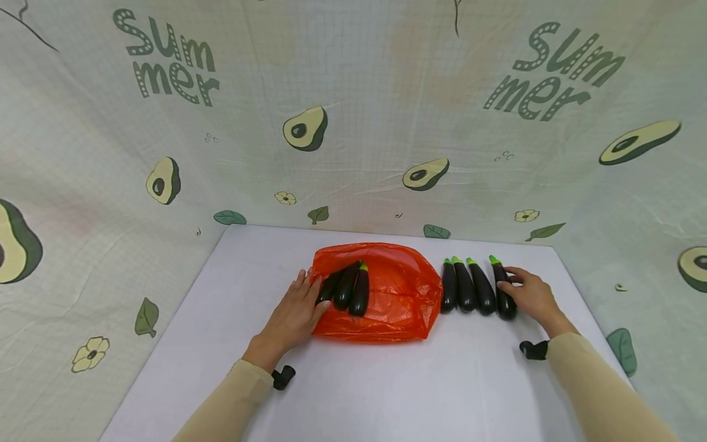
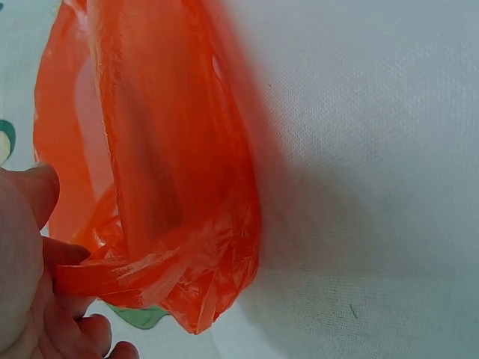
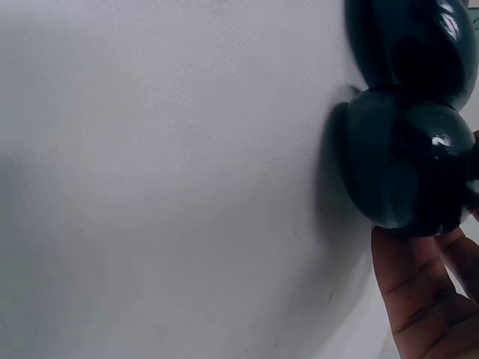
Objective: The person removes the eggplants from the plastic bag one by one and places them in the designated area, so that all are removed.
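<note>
A red plastic bag lies spread on the table, with three dark eggplants uncovered at its left part. My left hand is at the bag's left edge beside them; in the left wrist view its fingers hold a strip of the film. To the bag's right, several eggplants with green stem ends lie side by side. The rightmost eggplant is between the thumb and fingers of my right hand. In the right wrist view, fingertips touch the rounded end of this eggplant, which meets its neighbour.
The white table meets a cloth backdrop printed with avocados and leaves, behind and at both sides. A small black device shows beside each wrist. The bag's right edge lies close against the row of eggplants.
</note>
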Demonstrator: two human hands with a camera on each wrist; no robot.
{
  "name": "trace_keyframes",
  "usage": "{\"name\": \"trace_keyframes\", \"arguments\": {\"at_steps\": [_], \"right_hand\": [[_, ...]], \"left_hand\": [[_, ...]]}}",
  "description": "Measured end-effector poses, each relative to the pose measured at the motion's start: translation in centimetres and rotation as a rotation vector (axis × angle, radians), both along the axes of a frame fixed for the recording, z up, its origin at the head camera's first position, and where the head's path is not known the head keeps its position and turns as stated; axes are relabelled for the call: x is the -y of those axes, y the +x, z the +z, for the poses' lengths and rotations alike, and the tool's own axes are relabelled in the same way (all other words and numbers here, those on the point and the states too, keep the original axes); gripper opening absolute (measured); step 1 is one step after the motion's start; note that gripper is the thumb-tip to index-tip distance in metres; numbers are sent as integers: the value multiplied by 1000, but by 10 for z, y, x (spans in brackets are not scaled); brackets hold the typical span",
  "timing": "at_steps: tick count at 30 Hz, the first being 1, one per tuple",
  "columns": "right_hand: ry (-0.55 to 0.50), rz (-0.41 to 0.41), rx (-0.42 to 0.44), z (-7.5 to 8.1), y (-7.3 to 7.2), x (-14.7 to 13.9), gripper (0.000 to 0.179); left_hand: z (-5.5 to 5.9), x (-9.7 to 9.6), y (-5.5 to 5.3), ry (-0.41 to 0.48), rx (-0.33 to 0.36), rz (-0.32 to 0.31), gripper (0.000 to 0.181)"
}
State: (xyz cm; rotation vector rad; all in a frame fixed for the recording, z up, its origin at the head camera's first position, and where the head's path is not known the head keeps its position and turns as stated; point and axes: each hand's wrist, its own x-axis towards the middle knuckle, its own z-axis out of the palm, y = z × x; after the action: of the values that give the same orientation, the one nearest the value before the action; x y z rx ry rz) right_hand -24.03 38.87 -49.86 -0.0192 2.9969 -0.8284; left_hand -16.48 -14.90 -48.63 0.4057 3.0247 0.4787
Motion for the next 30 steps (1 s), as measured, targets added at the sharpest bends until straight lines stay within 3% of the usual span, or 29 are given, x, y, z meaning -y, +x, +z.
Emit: {"name": "trace_keyframes", "arguments": {"at_steps": [20, 30], "right_hand": [[-11, -49, 37, -8, -1, 6, 69], [-16, -75, 95, -4, 2, 9, 79]], "left_hand": [[-2, 1, -1, -8, 4, 2, 74], [-1, 0, -2, -12, 7, -5, 73]]}}
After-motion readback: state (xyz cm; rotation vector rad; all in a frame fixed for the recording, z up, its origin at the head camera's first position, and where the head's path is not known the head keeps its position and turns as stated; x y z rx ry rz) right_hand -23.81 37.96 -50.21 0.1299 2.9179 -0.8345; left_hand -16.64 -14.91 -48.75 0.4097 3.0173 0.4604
